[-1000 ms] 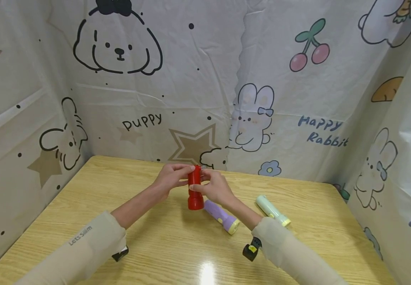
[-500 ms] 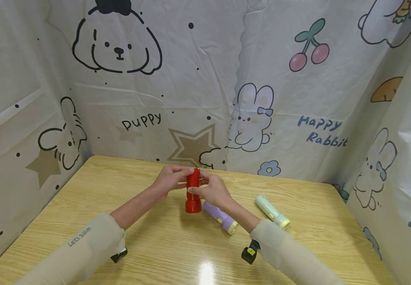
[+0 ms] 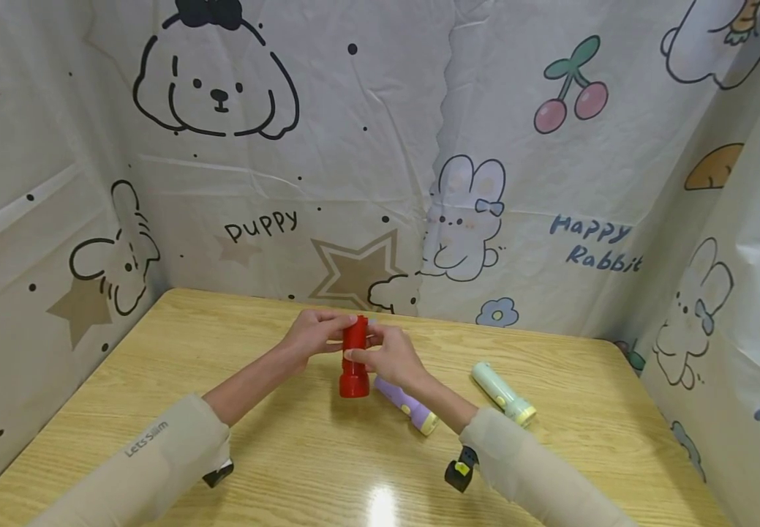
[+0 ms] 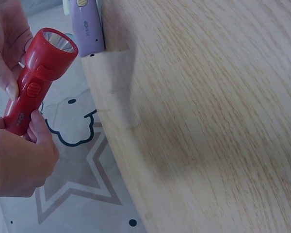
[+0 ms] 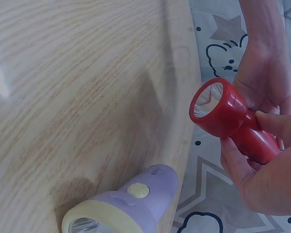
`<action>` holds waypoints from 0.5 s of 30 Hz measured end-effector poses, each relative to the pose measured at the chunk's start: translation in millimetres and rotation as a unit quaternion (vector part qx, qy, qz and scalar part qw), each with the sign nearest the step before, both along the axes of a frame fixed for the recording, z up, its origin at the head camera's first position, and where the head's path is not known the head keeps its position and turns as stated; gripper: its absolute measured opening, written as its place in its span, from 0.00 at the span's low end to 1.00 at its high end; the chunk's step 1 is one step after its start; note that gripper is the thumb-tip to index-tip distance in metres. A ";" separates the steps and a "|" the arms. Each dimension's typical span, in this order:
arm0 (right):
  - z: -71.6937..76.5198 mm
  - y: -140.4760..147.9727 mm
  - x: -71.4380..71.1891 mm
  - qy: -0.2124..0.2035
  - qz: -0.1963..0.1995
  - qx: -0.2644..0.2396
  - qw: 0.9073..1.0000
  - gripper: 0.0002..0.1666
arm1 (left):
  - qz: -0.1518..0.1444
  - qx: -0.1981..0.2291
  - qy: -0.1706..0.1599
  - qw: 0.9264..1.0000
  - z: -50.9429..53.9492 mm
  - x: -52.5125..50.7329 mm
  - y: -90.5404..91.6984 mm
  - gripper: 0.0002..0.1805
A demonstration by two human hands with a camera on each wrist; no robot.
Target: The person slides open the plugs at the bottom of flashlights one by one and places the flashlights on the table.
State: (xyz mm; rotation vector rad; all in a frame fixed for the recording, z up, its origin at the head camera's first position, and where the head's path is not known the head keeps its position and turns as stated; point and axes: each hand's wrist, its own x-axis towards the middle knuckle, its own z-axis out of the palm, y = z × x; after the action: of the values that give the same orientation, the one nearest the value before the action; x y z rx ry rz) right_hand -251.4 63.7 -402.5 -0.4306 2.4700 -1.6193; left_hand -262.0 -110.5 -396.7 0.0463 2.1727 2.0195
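Both hands hold a red flashlight (image 3: 354,359) above the far part of the table, its wide lens end pointing down toward the person. My left hand (image 3: 312,335) grips the narrow tail end from the left. From the right, my right hand (image 3: 394,357) pinches the barrel between thumb and fingers. The left wrist view shows a ribbed red switch (image 4: 34,89) on the barrel, and the right wrist view shows the clear lens (image 5: 208,100). Beside the tail is a small pale bit (image 3: 371,320), too small to identify.
A purple flashlight (image 3: 406,405) with a yellow rim lies on the wooden table (image 3: 301,468), partly behind the right forearm. Farther right lies a mint-green flashlight (image 3: 502,391). A printed cloth (image 3: 327,168) hangs around the table's back and sides.
Both hands have shifted slightly down and to the left in the head view, carrying the red flashlight with them. The purple and mint-green flashlights stay put.
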 end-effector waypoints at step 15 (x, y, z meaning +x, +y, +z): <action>-6.3 -2.4 -3.2 -0.016 0.012 -0.017 1.000 0.18 | 0.002 -0.023 -0.012 1.000 -7.2 -5.8 -3.7 0.22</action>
State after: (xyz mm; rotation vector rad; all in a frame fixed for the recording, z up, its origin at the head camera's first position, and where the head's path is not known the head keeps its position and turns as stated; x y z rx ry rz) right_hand -254.6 61.3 -408.8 -0.4346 2.4070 -1.6483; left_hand -267.9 -114.1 -403.9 0.0124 2.2047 1.9622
